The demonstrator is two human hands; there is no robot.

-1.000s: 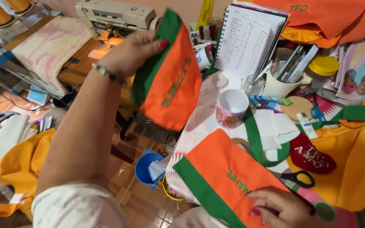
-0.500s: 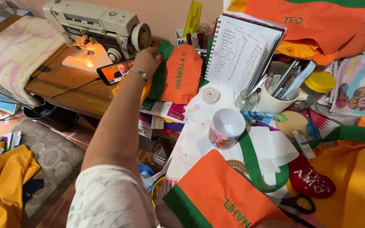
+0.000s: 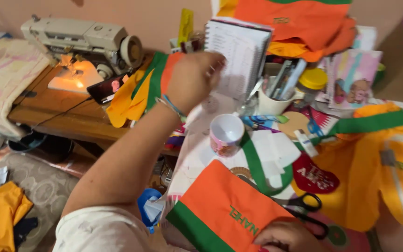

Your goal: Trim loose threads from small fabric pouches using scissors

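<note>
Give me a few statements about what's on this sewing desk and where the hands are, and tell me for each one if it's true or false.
1. The left hand is raised in front of the spiral-bound notebook. True.
2. The right hand rests on the orange fabric piece with a green band. True.
3. The white mug with pink pattern is stacked on the cream sewing machine. False: the mug sits on the cluttered table, apart from the machine, which stands on the wooden stand to the left.
4. The black-handled scissors are held in the left hand. False: they lie on the table near the right hand.
5. The yellow-lidded jar stands beside the white cup of pens. True.
</note>
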